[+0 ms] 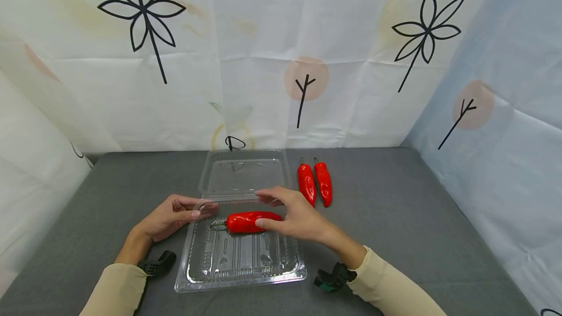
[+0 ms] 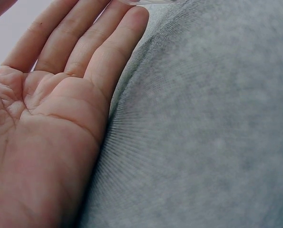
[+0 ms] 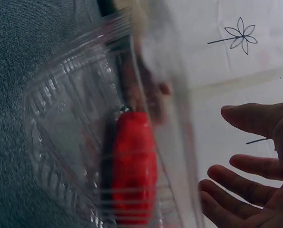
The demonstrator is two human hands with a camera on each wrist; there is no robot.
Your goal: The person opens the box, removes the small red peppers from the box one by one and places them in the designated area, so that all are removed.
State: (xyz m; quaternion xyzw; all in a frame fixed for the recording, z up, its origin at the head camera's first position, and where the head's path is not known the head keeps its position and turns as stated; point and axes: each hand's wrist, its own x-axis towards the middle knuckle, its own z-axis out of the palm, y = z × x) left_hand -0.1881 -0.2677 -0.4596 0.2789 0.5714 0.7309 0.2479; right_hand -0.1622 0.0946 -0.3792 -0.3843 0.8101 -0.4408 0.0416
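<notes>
A clear plastic clamshell container (image 1: 239, 277) lies with its lid (image 1: 246, 174) folded back on the grey table. One red pepper (image 1: 248, 222) rests crosswise in its base, stem to the left; the right wrist view shows this pepper (image 3: 134, 166) through the container's wall. My left hand (image 1: 169, 217) pinches the container's left rim near the hinge, some fingertips seen through the plastic. Above the pepper's right end hovers my right hand (image 1: 298, 214), thumb and fingers apart. The right wrist view has nothing between those fingers.
Two more red peppers (image 1: 306, 183) lie side by side on the table (image 1: 386, 218), right of the lid. A white patterned cloth (image 1: 263, 28) hangs behind the table's back edge, and another cloth wall (image 1: 518, 126) borders the right side.
</notes>
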